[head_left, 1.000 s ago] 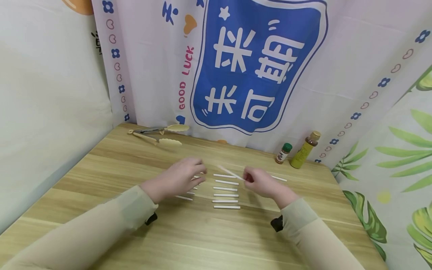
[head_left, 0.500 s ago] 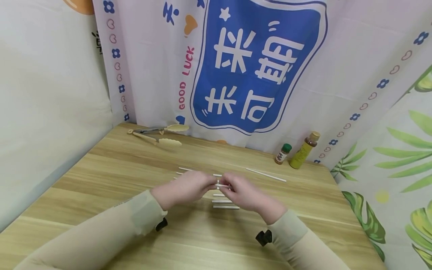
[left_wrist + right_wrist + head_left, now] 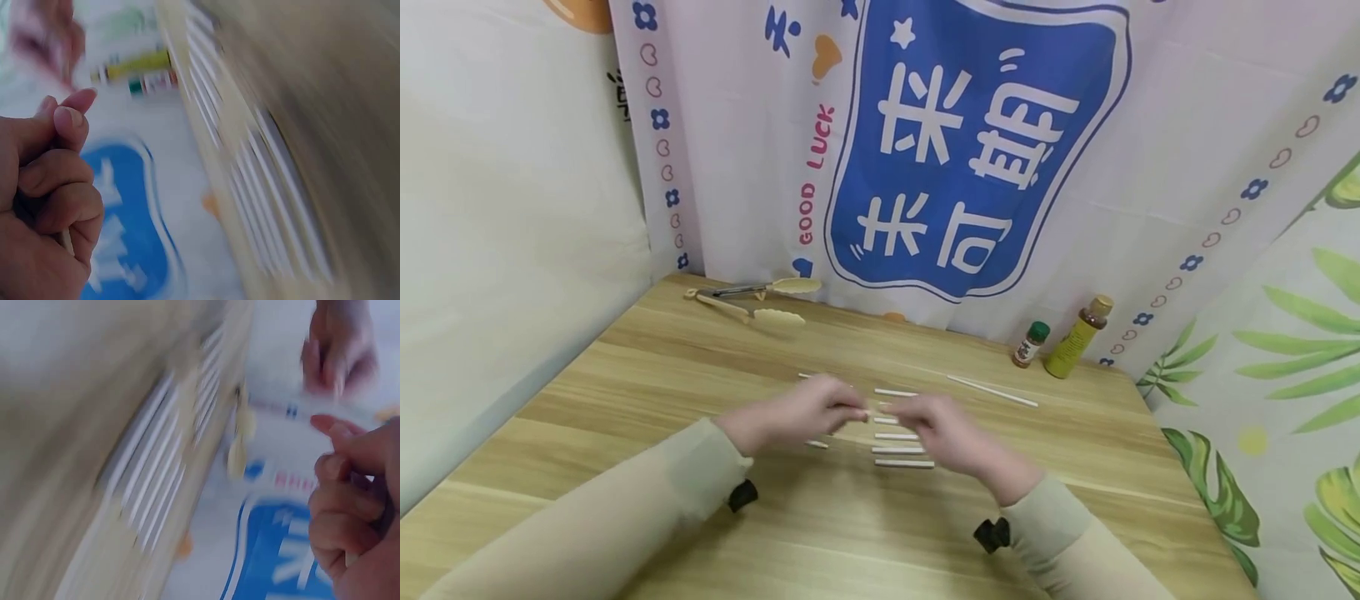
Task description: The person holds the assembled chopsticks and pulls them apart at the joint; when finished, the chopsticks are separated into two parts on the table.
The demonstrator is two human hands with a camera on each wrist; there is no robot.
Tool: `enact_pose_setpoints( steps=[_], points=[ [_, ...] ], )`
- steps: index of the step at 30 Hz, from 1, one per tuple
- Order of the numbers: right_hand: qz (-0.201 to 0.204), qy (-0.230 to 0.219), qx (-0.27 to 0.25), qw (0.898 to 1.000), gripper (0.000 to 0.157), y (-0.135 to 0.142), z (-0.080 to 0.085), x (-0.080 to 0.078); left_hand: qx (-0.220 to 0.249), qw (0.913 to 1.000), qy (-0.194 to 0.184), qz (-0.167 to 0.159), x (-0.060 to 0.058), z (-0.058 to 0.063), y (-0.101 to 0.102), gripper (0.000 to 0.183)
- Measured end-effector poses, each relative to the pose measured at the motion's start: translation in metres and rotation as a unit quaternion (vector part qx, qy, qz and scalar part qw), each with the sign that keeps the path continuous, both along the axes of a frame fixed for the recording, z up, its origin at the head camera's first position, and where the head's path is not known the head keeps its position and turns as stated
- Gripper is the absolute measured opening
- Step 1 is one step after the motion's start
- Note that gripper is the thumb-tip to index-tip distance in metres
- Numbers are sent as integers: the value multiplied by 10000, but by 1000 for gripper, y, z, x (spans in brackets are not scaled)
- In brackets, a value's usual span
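My left hand (image 3: 812, 412) and right hand (image 3: 942, 429) face each other over the table, fingertips a short gap apart. In the left wrist view, the fingers curl round a thin white stick piece (image 3: 66, 241), its pale end showing below them. A similar stick piece (image 3: 352, 558) pokes out under the curled fingers of my right hand in the right wrist view. Below my right hand lies a row of short white sticks (image 3: 898, 451). Another row of short sticks (image 3: 817, 444) is mostly hidden by my left hand. One longer white stick (image 3: 992, 391) lies behind my right hand.
Cream-headed tongs (image 3: 775, 317) lie spread at the back left of the wooden table (image 3: 880, 533). At the back right stand a small green-capped jar (image 3: 1030, 345) and a yellow-labelled bottle (image 3: 1075, 342). A printed curtain (image 3: 737, 167) hangs behind the table.
My right hand brought a long white stick to the middle, and both hands gripped it together. Now the hands have parted slightly, each with a stick piece in its fingers.
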State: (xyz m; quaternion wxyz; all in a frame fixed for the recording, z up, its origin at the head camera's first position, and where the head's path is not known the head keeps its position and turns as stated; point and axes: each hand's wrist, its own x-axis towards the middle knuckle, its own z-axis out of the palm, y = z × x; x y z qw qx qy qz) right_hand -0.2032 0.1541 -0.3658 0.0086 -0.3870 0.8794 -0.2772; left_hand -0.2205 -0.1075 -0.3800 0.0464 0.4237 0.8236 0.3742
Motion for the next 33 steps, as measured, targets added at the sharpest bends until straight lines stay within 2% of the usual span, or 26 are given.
enact_pose_setpoints(
  steps=[3, 5, 7, 11, 15, 19, 23, 27, 33],
  points=[
    [-691, -492, 205, 9962, 28, 25, 3, -4, -92, 9976, -505, 460, -7, -5, -27, 22],
    [-992, -747, 394, 9915, 21, 37, 2, -4, -403, 9959, -527, 609, -7, -8, -39, 24],
    [-944, -941, 515, 9897, 13, 40, -2, -5, -767, 9950, -340, 538, -7, -11, -44, 24],
    [-692, -1075, 541, 9903, 5, 27, -13, -4, -1126, 9929, 100, 378, -4, -15, -36, 20],
    [-578, -498, 1061, 9914, 6, 10, -26, 2, -1515, 9872, 352, 351, 2, -21, -30, 22],
    [-128, 388, 1681, 9849, 17, -4, -38, 11, -1841, 9803, 689, 172, 9, -27, -32, 25],
    [284, 1006, 1807, 9780, 20, -11, -45, 14, -2001, 9759, 860, 159, 10, -29, -35, 26],
    [420, 1191, 1908, 9735, 22, -15, -51, 11, -2105, 9715, 1067, 232, 9, -32, -36, 27],
    [334, 1192, 1983, 9723, 23, -17, -57, 10, -2103, 9680, 1346, 252, 11, -35, -38, 29]
  ],
)
